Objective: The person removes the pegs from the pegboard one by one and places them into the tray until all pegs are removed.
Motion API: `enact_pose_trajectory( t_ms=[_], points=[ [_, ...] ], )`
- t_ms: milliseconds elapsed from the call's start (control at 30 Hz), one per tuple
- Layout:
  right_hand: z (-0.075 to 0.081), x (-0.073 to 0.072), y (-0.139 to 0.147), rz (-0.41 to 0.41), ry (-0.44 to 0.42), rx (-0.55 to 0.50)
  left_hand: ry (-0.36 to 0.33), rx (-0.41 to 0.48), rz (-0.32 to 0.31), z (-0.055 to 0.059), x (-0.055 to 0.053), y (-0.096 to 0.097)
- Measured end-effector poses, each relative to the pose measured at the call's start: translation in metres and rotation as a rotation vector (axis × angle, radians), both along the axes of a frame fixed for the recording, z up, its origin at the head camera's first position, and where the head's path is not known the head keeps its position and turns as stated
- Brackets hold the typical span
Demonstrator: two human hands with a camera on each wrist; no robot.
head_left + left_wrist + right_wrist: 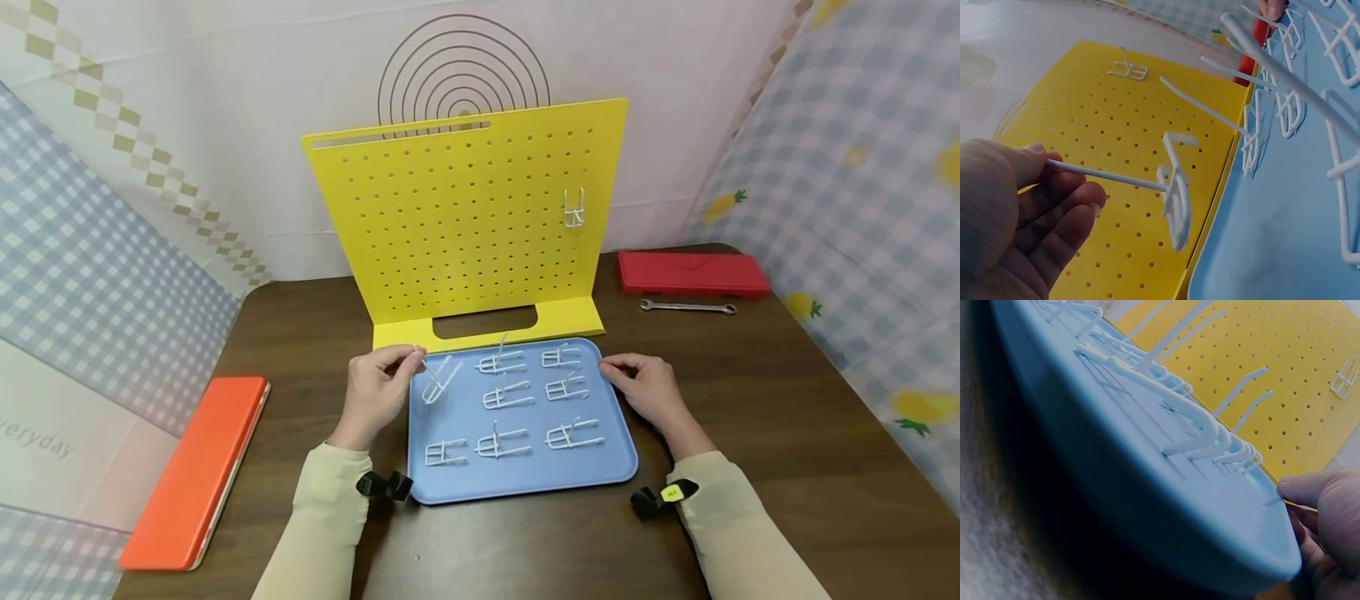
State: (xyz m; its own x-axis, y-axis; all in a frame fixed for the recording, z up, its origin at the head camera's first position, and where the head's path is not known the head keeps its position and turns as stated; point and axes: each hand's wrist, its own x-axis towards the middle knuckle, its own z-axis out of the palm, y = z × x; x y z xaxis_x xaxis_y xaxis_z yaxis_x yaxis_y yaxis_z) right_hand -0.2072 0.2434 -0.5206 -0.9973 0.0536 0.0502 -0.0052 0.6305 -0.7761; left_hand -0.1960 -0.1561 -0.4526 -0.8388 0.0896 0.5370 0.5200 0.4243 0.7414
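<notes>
Between thumb and forefinger, my left hand pinches the prong of a white wire pegboard hook, held over the left part of the blue tray. My right hand grips the tray's right rim, thumb on top and fingers beneath, as the right wrist view shows. Several more white hooks lie in the tray, their prongs sticking up. Behind it stands a yellow pegboard with one white hook mounted at its upper right.
A red case lies at the back right, with a combination wrench in front of it. On the left is an orange case. Patterned cloth hangs behind and at both sides of the brown table.
</notes>
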Motion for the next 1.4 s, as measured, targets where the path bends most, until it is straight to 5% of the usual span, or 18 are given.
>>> enact_pose_trajectory(
  t_ms=[467,1400],
  points=[
    [0.004,0.000,0.000,0.008,-0.025,-0.007,0.089,-0.306,-0.095,-0.001,0.007,0.012],
    [0.003,0.000,-0.002,-0.005,-0.021,-0.002,-0.053,-0.436,-0.175,0.000,0.010,0.013]
  ],
)
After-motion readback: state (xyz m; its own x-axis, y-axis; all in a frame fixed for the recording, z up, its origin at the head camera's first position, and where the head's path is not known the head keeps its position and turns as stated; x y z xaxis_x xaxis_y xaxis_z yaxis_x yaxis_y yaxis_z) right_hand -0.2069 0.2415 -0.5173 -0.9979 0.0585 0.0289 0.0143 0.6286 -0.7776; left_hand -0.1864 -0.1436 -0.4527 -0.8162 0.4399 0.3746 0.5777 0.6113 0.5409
